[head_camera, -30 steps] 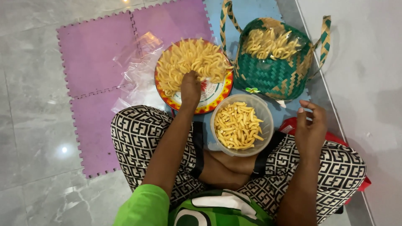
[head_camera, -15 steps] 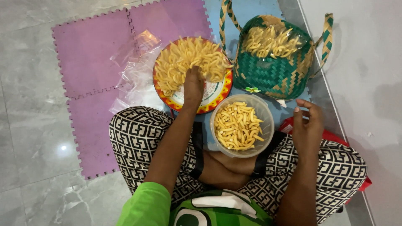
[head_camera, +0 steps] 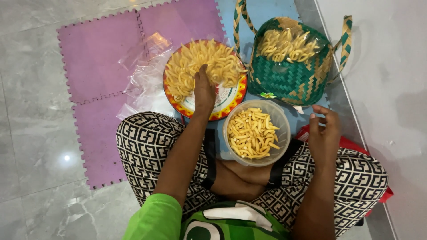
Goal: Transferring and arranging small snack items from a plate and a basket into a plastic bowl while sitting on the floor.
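The left hand [head_camera: 203, 91] lay fingers-down in the plate's [head_camera: 231, 98] sticks [head_camera: 200, 66], grip hidden; the right hand [head_camera: 324, 131] hung loosely open, empty, beside the bowl [head_camera: 257, 132].

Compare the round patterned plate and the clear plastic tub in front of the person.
The round plate with the red-and-yellow rim is wide and flat; the clear round plastic tub is smaller and deeper. The left hand rests in the plate's pile; no hand touches the tub. Both hold pale yellow snack sticks.
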